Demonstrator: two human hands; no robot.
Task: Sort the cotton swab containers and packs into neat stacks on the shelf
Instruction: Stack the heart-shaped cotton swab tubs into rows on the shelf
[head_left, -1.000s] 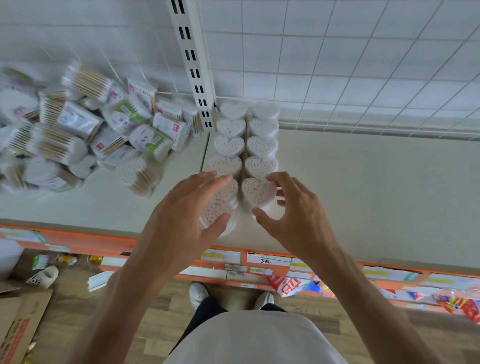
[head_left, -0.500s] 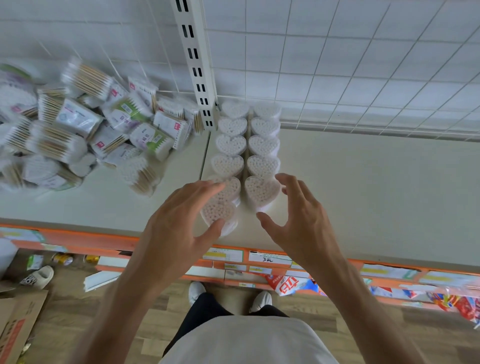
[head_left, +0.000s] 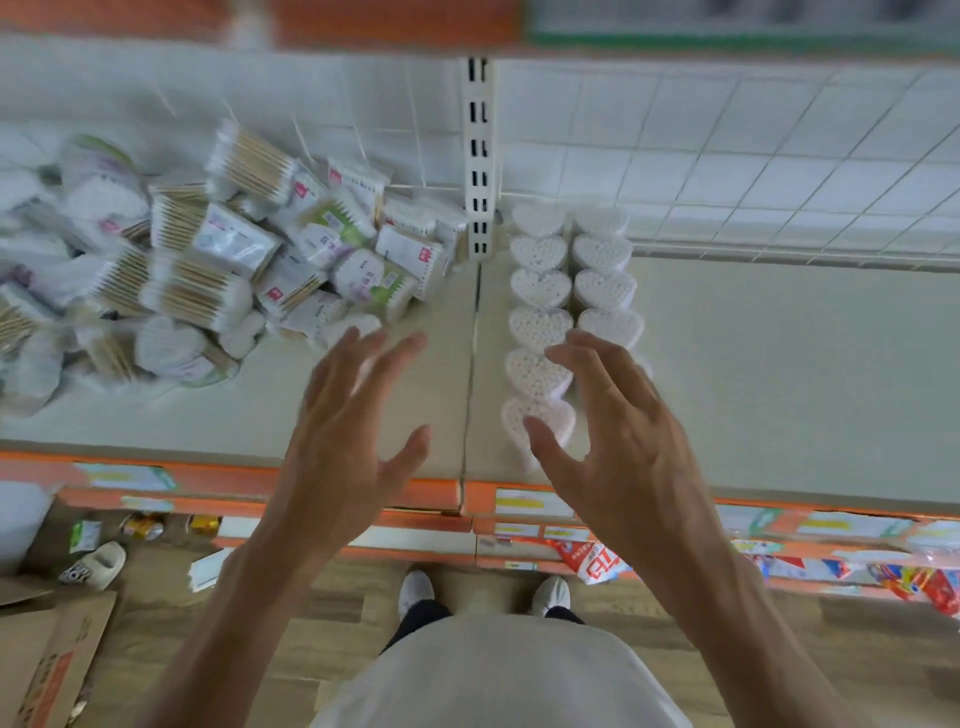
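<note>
Beige shelf (head_left: 779, 374) with two tidy rows of heart-shaped swab containers (head_left: 540, 327) beside the white upright (head_left: 478, 156), six visible in the left row. Left of the upright, a jumbled pile of swab packs (head_left: 208, 270); labels too blurry to read. Left hand (head_left: 348, 431) and right hand (head_left: 618, 431) hover with fingers spread, holding nothing.

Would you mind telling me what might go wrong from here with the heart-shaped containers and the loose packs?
The nearest heart-shaped container sits close to the shelf edge; the right hand hovering over it could knock it off. The left hand, open and blurred, heads toward the jumbled pile of packs; pulling one may make others slide.
</note>
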